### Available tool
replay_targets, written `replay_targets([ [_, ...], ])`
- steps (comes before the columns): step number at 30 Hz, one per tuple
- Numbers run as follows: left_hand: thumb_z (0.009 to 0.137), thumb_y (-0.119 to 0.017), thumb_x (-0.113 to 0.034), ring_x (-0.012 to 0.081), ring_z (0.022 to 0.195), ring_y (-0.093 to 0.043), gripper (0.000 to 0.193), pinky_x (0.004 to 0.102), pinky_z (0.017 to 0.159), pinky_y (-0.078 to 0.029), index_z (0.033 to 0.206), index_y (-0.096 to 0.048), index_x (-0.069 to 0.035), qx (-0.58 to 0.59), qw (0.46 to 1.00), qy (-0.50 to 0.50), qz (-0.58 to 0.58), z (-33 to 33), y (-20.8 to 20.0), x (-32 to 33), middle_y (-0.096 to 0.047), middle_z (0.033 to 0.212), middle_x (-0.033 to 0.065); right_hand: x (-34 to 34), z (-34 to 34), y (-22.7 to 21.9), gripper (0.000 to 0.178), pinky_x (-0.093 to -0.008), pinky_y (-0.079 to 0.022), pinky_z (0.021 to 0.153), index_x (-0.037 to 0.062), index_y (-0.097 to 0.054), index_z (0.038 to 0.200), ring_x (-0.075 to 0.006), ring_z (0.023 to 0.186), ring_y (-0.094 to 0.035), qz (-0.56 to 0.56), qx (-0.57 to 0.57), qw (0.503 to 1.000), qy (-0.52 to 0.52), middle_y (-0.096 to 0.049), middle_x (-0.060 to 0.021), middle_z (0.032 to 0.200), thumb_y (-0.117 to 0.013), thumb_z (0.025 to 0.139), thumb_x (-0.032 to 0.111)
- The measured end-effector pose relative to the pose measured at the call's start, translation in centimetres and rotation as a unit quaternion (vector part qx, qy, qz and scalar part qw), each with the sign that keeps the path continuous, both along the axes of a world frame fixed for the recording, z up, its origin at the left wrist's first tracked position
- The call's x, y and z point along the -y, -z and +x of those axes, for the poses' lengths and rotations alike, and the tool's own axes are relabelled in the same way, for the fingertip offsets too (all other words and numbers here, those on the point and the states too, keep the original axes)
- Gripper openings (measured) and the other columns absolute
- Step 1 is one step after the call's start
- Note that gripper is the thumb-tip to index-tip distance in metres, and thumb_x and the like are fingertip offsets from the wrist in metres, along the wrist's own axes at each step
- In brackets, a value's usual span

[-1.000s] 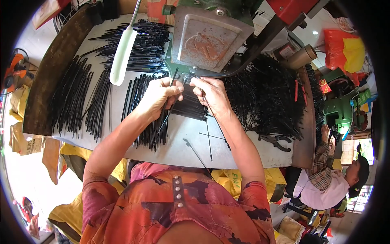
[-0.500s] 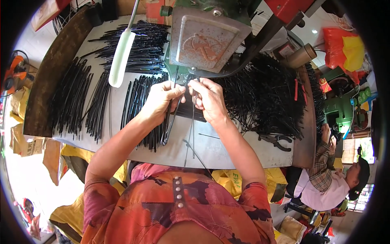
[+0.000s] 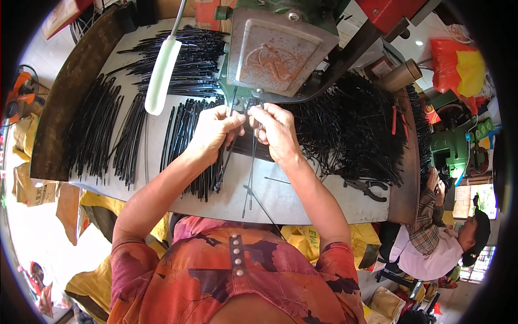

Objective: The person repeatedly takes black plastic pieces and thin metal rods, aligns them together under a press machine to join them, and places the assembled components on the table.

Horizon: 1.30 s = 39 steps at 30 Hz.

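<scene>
Both of my hands work close together just under the head of a grey-green machine [image 3: 283,54]. My left hand [image 3: 216,129] is closed, thumb against fingers, on thin black cables [image 3: 220,170] that hang toward the table's front edge. Beside it, my right hand [image 3: 274,127] pinches two thin black cables [image 3: 252,167], whose lower ends dangle over the bare tabletop. Their upper ends reach to the small metal tooling [image 3: 245,102] beneath the machine head. My fingers partly hide this spot, so I cannot tell whether the ends touch the tooling.
Sorted black cable bundles [image 3: 97,129] lie left; a tangled black pile [image 3: 350,124] fills the right. A white-handled lever [image 3: 163,75] hangs left of the machine. Black pliers [image 3: 367,190] and a loose cable [image 3: 261,202] lie near the front edge. Another person [image 3: 431,243] sits at far right.
The lower ends of the cables in my right hand have swung slightly left. My hands stay at nearly the same place under the machine.
</scene>
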<state>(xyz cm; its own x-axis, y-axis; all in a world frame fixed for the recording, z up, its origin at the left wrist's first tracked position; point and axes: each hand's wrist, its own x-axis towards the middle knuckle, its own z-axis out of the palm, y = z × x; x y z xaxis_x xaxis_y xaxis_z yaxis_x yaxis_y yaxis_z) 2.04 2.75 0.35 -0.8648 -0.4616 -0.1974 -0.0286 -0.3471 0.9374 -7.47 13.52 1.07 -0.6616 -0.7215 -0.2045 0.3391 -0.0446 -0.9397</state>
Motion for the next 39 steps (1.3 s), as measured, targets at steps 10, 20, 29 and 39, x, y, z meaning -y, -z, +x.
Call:
replay_targets([
  [10, 0.076, -0.059, -0.010, 0.0045, 0.040, -0.038, 0.015, 0.0169, 0.037, -0.027, 0.065, -0.050, -0.006, -0.003, 1.000, 0.015, -0.020, -0.1, -0.2, 0.3, -0.054, 0.058, 0.0037, 0.0, -0.1, -0.3, 0.015, -0.0158, -0.026, 0.034, 0.0015, -0.052, 0.067, -0.0026, 0.040, -0.037, 0.008, -0.021, 1.000, -0.005, -0.050, -0.0022, 0.058, -0.056, 0.076, 0.013],
  [20, 0.076, -0.060, -0.010, 0.0040, 0.040, -0.036, 0.014, 0.0171, 0.036, -0.025, 0.066, -0.051, -0.006, 0.002, 1.000, 0.017, -0.005, -0.1, -0.2, 0.2, -0.053, 0.057, 0.0032, 0.0, -0.1, -0.6, 0.016, -0.0164, -0.027, 0.035, 0.0004, -0.052, 0.066, -0.0033, 0.040, -0.037, 0.009, -0.028, 0.999, -0.013, -0.050, -0.0027, 0.057, -0.055, 0.077, 0.012],
  [29, 0.077, -0.058, -0.011, 0.0041, 0.040, -0.037, 0.013, 0.0169, 0.037, -0.026, 0.067, -0.051, -0.006, -0.011, 1.000, 0.013, 0.015, -0.4, 0.5, 0.1, -0.053, 0.057, 0.0022, 0.3, -0.3, 0.3, 0.016, -0.0166, -0.025, 0.032, 0.0007, -0.050, 0.064, -0.0029, 0.037, -0.036, 0.015, -0.011, 1.000, -0.008, -0.049, -0.0028, 0.056, -0.054, 0.077, 0.010],
  [39, 0.074, -0.060, -0.009, 0.0050, 0.039, -0.038, 0.013, 0.0176, 0.035, -0.026, 0.066, -0.052, -0.003, -0.021, 1.000, -0.006, 0.013, -0.5, 0.0, -0.1, -0.052, 0.056, 0.0045, 0.2, -0.4, 0.0, 0.014, -0.0154, -0.025, 0.034, 0.0020, -0.052, 0.070, -0.0023, 0.040, -0.037, 0.007, -0.008, 0.999, -0.034, -0.049, -0.0017, 0.058, -0.054, 0.080, 0.012],
])
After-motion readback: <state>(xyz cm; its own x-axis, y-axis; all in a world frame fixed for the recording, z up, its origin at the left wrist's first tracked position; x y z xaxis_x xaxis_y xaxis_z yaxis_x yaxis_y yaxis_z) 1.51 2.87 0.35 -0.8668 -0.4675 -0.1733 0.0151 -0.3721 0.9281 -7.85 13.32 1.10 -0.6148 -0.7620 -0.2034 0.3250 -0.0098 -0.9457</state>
